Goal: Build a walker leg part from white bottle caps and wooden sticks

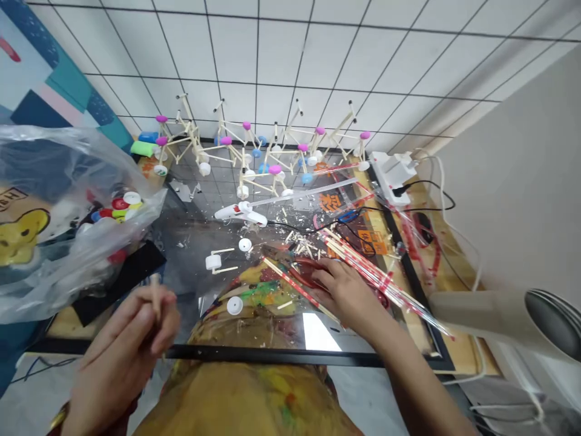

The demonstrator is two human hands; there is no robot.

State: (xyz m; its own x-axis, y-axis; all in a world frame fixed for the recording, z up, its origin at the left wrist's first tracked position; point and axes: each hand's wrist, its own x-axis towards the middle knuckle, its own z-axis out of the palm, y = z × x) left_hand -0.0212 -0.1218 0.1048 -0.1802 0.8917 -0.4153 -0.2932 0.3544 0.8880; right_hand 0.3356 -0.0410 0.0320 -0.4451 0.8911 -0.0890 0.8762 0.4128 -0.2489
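Observation:
My left hand [131,333], at the lower left, is closed around a short wooden stick [155,297] that points up. Over the glass tabletop [181,315], my right hand [342,290] has its fingers curled on the red handles of a pair of pliers [304,269]. A chopstick in a red-patterned wrapper [295,284] passes beside that hand. Nearer my left hand is a white bottle cap [213,261] with two sticks attached. Loose white caps, one [235,305] near the front and another [245,244] farther back, lie between the hands.
Stick models with coloured caps [275,169] stand along the back. A white glue gun [242,213] lies mid-table by wood scraps [304,245]. Wrapped chopsticks [363,266] and a power strip [393,175] are at right; a plastic bag with caps [77,242] at left.

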